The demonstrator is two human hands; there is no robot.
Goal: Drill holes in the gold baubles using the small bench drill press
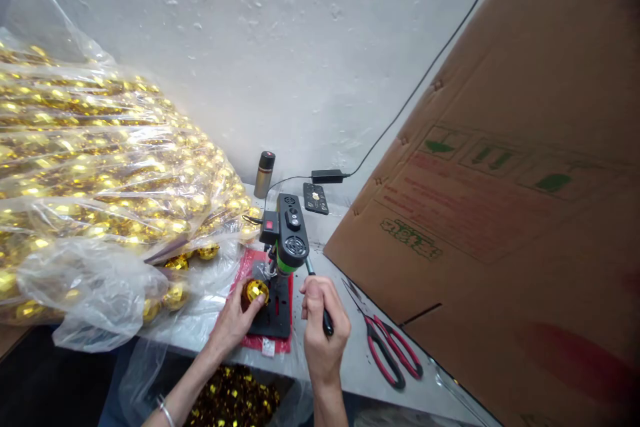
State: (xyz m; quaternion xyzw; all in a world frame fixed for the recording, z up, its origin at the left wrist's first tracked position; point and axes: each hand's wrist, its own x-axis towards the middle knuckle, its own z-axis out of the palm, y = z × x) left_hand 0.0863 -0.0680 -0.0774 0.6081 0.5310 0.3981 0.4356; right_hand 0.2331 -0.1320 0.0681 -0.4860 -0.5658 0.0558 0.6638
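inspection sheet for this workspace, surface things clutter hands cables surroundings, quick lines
surface: pale grey tabletop, dark specks near the press
job's things: black and green bench drill press on red plastic sheet; shiny gold faceted ball; clear plastic bag of gold balls at left
clutter: scissors with red and black handles, black-capped bottle, flat black device
hands: left holds the ball; right grips the black-handled metal lever
cables: thin black cable rising from black adapter
surroundings: rough grey wall, brown cardboard box
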